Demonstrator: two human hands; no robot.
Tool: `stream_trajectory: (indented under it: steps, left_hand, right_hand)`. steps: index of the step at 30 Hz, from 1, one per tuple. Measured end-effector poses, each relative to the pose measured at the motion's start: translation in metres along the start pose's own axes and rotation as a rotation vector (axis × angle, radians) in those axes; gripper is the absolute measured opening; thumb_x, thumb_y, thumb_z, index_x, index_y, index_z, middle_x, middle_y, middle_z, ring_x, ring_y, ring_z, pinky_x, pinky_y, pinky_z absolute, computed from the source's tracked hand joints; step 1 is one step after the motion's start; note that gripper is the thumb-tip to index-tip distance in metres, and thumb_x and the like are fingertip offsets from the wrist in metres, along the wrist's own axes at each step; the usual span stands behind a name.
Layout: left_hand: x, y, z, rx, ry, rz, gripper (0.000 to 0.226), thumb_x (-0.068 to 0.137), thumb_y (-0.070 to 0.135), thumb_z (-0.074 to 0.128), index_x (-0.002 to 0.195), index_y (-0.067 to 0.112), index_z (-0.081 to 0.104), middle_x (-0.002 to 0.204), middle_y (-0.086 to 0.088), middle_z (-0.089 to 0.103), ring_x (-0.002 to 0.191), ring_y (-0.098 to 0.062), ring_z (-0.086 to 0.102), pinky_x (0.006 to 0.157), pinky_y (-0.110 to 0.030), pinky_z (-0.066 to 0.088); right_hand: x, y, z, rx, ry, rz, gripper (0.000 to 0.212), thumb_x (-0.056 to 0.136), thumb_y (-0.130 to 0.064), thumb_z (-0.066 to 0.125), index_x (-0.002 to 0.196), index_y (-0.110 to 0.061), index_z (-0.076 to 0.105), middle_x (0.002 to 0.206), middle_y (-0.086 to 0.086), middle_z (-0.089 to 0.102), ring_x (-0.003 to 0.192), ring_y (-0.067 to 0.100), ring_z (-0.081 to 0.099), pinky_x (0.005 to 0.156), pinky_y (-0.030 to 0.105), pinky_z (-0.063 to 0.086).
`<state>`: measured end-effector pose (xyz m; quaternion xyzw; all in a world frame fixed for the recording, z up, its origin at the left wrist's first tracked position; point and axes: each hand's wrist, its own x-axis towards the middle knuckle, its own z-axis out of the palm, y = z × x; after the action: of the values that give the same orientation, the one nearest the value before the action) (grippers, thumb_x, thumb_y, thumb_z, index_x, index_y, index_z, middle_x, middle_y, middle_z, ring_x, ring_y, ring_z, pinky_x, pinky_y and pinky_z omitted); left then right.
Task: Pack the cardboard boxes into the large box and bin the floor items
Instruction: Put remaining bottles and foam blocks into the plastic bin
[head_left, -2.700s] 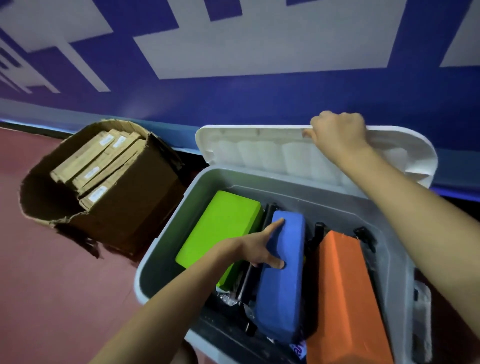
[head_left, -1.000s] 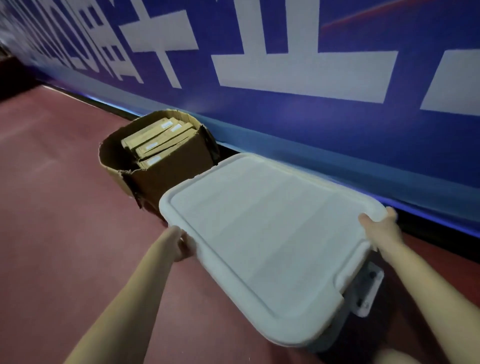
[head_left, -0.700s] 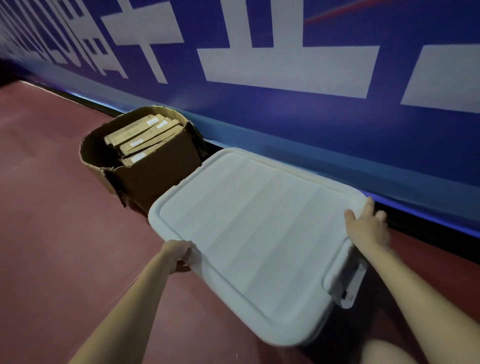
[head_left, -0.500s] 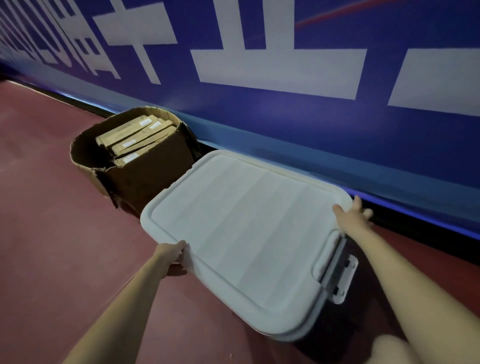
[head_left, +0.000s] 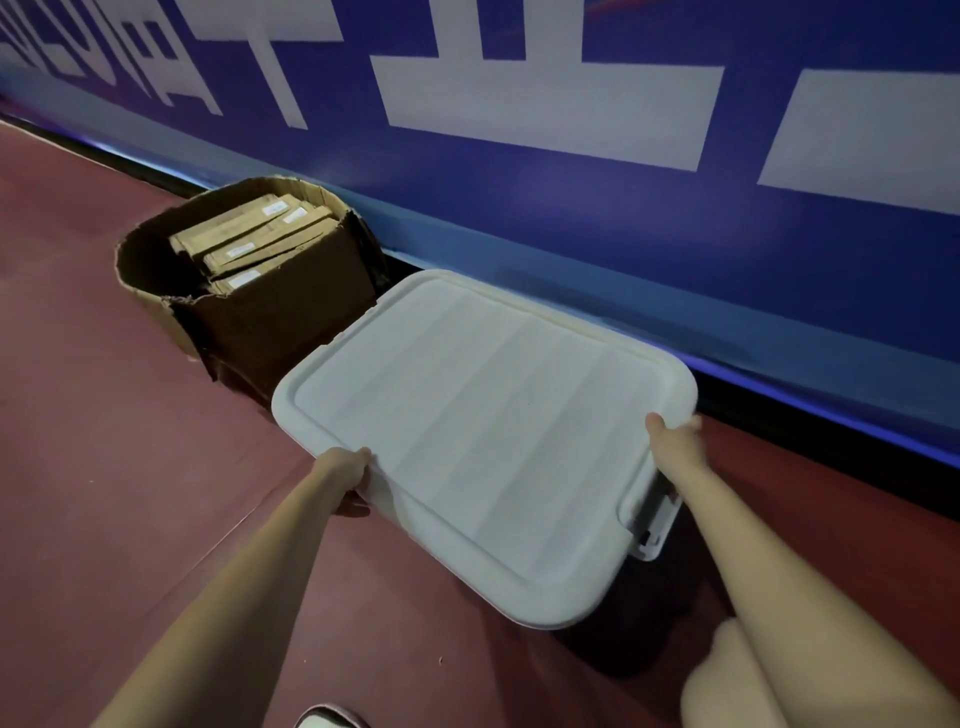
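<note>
A grey plastic bin stands on the red floor with its white lid (head_left: 483, 426) down flat on top. My left hand (head_left: 345, 470) grips the lid's near-left edge, fingers curled under the rim. My right hand (head_left: 675, 436) grips the lid's right edge near the far corner. A grey latch (head_left: 657, 525) hangs loose on the bin's right side. Left of the bin stands a large torn cardboard box (head_left: 270, 312) with several flat cardboard boxes (head_left: 254, 241) stacked on edge inside it. The bin's contents are hidden.
A blue wall (head_left: 571, 197) with white lettering runs right behind the bin and the cardboard box. Red floor (head_left: 104, 467) spreads to the left and toward me. My knee (head_left: 737, 675) shows at the lower right and a shoe tip (head_left: 324, 719) at the bottom edge.
The lid, open 2.7 s ago with coloured blocks showing, is now down on the bin. My left hand left the blue block and took the lid's left edge; my right hand stays on the right edge.
</note>
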<state>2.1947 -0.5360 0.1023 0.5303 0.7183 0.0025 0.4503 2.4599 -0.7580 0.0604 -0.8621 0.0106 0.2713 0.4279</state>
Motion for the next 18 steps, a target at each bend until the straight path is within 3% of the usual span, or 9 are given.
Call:
stream_trajectory:
  steps: [2,4,6,8,11,12,15,18]
  left_hand:
    - [0.000,-0.002,0.005,0.256,0.148,0.091,0.054,0.096,0.035,0.044,0.138,0.002,0.035,0.135,-0.022,0.044,0.118,-0.039,0.048,0.100,-0.050,0.042]
    - [-0.008,0.001,0.016,0.531,0.272,0.345,0.073,0.093,0.046,0.045,0.150,0.021,0.008,0.158,-0.008,0.005,0.142,-0.034,0.016,0.112,-0.055,0.022]
    - [-0.024,0.011,0.036,0.635,0.161,0.625,0.076,0.088,0.055,0.048,0.149,0.038,0.005,0.159,0.003,-0.007,0.146,-0.025,-0.002,0.113,-0.059,0.008]
    - [-0.041,0.019,0.059,0.783,-0.027,0.822,0.079,0.083,0.061,0.052,0.147,0.046,0.006,0.159,0.007,-0.012,0.146,-0.023,-0.011,0.111,-0.063,0.000]
    - [-0.059,0.014,0.083,1.031,-0.219,0.901,0.091,0.074,0.071,0.055,0.145,0.051,0.001,0.158,0.009,-0.016,0.145,-0.026,-0.018,0.107,-0.070,-0.002]
    - [-0.059,0.011,0.087,1.063,-0.229,0.894,0.093,0.072,0.073,0.055,0.144,0.051,0.000,0.158,0.009,-0.017,0.145,-0.026,-0.019,0.106,-0.071,-0.001]
    - [-0.056,0.006,0.089,1.078,-0.199,0.888,0.094,0.071,0.074,0.054,0.144,0.052,-0.002,0.158,0.008,-0.017,0.145,-0.025,-0.019,0.107,-0.071,0.002]
    - [-0.057,0.006,0.089,1.095,-0.178,0.914,0.094,0.070,0.076,0.053,0.144,0.052,0.000,0.158,0.008,-0.015,0.145,-0.025,-0.017,0.106,-0.070,0.006]
  right_hand:
    - [-0.003,0.006,-0.005,-0.135,-0.029,0.039,0.079,0.089,-0.059,0.039,0.150,-0.013,0.016,0.146,0.016,0.039,0.138,0.036,0.029,0.111,0.046,0.021]
    - [-0.011,0.013,-0.009,-0.017,-0.205,0.129,0.082,0.086,-0.063,0.047,0.149,-0.018,0.020,0.152,0.012,0.031,0.138,0.035,0.030,0.109,0.050,0.025]
    - [-0.016,0.018,-0.013,0.130,-0.253,0.180,0.083,0.084,-0.053,0.060,0.146,-0.013,0.020,0.144,0.014,0.040,0.125,0.036,0.047,0.093,0.050,0.043]
    - [-0.017,0.016,-0.012,0.054,-0.153,0.130,0.083,0.082,-0.043,0.068,0.141,-0.004,0.025,0.133,0.017,0.049,0.109,0.035,0.057,0.080,0.045,0.052]
    - [-0.019,0.000,-0.010,-0.109,-0.008,0.023,0.064,0.078,-0.025,0.071,0.126,0.005,0.041,0.113,0.018,0.059,0.071,0.028,0.060,0.048,0.030,0.051]
    - [-0.018,-0.004,-0.008,-0.159,0.016,0.012,0.060,0.078,-0.023,0.069,0.124,0.005,0.043,0.113,0.019,0.060,0.069,0.028,0.061,0.046,0.027,0.050]
    - [-0.019,-0.001,-0.003,-0.214,0.020,0.050,0.071,0.079,-0.030,0.068,0.132,0.005,0.035,0.129,0.020,0.052,0.111,0.037,0.057,0.083,0.036,0.049]
    - [-0.023,0.009,0.006,-0.070,-0.077,0.092,0.053,0.076,-0.031,0.065,0.118,-0.003,0.049,0.126,0.020,0.055,0.111,0.040,0.057,0.092,0.048,0.049]
